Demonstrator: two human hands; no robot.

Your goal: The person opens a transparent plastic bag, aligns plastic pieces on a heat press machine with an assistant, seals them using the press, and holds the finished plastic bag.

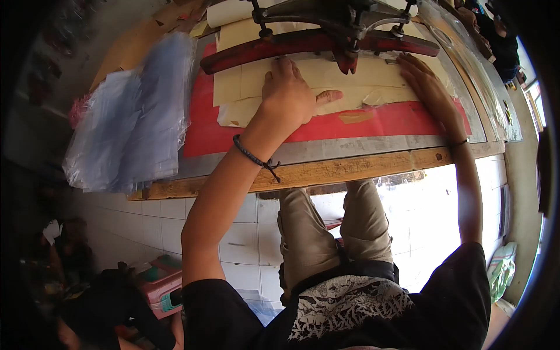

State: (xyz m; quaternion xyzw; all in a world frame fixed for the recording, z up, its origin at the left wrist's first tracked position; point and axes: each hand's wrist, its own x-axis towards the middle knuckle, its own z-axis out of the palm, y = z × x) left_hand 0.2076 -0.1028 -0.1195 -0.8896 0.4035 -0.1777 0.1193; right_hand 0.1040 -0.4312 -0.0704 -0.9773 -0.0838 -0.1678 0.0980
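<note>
Cream sheets (361, 73) at 1 o'clock look papery, matt. Red sheet (391, 119), 2 o'clock: matt, scuffed. Bench edge (350, 168), 3 o'clock: wood, rough, worn. Plastic pile (131, 116), 10 o'clock: glossy, creased. Curved bar (318, 42), 1 o'clock: metal-looking, red coat worn.

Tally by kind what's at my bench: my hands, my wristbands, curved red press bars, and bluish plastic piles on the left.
Hands, left hand and right hand: 2
Wristbands: 2
Red press bar: 1
Bluish plastic pile: 1
Total: 6
</note>
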